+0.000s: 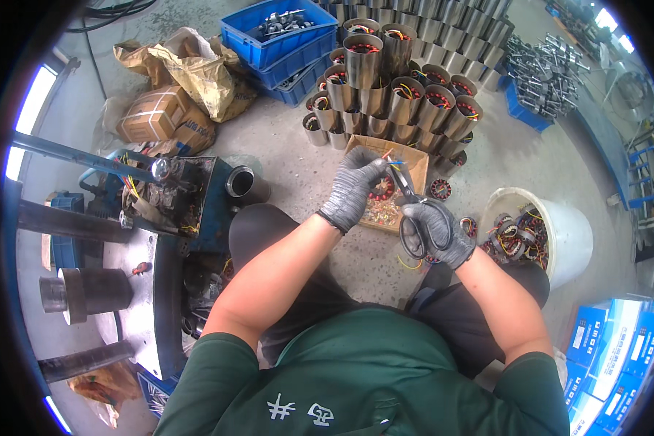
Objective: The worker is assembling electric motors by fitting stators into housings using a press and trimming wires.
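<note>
My left hand [350, 190], in a grey glove, pinches a few thin coloured wires [389, 155] above an open cardboard box [417, 161]. My right hand [447, 234], gloved too, grips black-handled scissors [404, 186], with the blades up close to the wires. Just below the wires is a ring-shaped motor stator [382, 190] with red windings, partly hidden by my left hand and the scissors. I cannot tell whether the wires belong to it. Small wire scraps [379, 214] cover the bottom of the box.
Stacked metal cylinders [365, 64] with wired stators inside stand ahead. A white bucket [570, 236] of stators is at my right. A blue-framed machine [152, 291] stands at my left. Blue crates [269, 43] and a blue bin [525, 109] hold metal parts.
</note>
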The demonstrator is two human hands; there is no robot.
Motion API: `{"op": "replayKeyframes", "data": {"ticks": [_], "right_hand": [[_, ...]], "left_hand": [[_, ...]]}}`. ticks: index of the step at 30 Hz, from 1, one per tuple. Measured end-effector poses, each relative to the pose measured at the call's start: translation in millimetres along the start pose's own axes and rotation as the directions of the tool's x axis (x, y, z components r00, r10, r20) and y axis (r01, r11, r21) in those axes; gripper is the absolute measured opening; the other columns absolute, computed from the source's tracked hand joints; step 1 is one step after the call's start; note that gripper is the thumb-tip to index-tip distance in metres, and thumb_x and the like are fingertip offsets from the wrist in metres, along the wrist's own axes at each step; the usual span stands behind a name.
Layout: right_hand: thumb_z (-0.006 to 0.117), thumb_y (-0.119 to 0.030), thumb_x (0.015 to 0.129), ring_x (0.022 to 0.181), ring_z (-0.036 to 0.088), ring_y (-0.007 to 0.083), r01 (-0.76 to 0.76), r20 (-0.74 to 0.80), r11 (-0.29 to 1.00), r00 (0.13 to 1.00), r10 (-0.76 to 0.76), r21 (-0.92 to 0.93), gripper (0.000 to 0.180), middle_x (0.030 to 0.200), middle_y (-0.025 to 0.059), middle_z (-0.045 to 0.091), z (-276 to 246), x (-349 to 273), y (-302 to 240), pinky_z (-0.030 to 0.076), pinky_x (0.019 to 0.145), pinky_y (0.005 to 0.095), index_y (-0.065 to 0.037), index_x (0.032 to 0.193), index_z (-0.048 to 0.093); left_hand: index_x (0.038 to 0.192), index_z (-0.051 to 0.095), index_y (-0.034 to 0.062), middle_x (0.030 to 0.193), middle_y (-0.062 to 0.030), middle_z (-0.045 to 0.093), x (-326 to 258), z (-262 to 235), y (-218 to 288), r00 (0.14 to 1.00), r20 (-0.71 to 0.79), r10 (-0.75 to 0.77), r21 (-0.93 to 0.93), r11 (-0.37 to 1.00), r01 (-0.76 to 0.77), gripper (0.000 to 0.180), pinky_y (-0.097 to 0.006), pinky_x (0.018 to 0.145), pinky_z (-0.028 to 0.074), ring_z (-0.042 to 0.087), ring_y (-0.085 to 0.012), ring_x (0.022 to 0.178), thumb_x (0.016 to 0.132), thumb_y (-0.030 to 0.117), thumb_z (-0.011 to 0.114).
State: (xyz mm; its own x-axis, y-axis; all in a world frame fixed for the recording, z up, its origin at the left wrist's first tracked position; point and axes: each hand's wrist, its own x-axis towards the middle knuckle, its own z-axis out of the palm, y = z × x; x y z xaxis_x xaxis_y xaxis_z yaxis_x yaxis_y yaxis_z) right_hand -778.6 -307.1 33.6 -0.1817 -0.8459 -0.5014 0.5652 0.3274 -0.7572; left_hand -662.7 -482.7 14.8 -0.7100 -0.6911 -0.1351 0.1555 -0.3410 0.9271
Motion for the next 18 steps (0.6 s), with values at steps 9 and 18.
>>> {"op": "replayKeyframes", "data": {"ticks": [9, 18], "right_hand": [[0.054, -0.014, 0.093, 0.044, 0.051, 0.0149, -0.048, -0.003, 0.999, 0.999, 0.048, -0.003, 0.035, 0.064, 0.0024, 0.053, -4, 9, 25, 0.043, 0.042, 0.0283, 0.000, 0.125, 0.054], [0.061, -0.012, 0.093, 0.050, 0.059, 0.0189, 0.038, -0.027, 0.999, 0.999, -0.037, 0.017, 0.035, 0.065, 0.0042, 0.056, -1, 10, 23, 0.051, 0.044, 0.0329, -0.001, 0.125, 0.054]], "left_hand": [[0.099, 0.064, 0.0071, 0.082, -0.0007, 0.065, 1, 1, 0, 0.998, -0.053, -0.033, 0.199, 0.979, 0.043, 0.009, -0.024, 0.064, 0.048, 0.057, -0.0078, 0.070, 0.096, 0.015, 0.067], [0.100, 0.063, 0.0045, 0.080, -0.0007, 0.064, 6, -2, -7, 0.995, -0.070, -0.066, 0.237, 0.968, 0.081, 0.011, -0.024, 0.063, 0.049, 0.057, -0.0082, 0.069, 0.096, 0.015, 0.065]]}}
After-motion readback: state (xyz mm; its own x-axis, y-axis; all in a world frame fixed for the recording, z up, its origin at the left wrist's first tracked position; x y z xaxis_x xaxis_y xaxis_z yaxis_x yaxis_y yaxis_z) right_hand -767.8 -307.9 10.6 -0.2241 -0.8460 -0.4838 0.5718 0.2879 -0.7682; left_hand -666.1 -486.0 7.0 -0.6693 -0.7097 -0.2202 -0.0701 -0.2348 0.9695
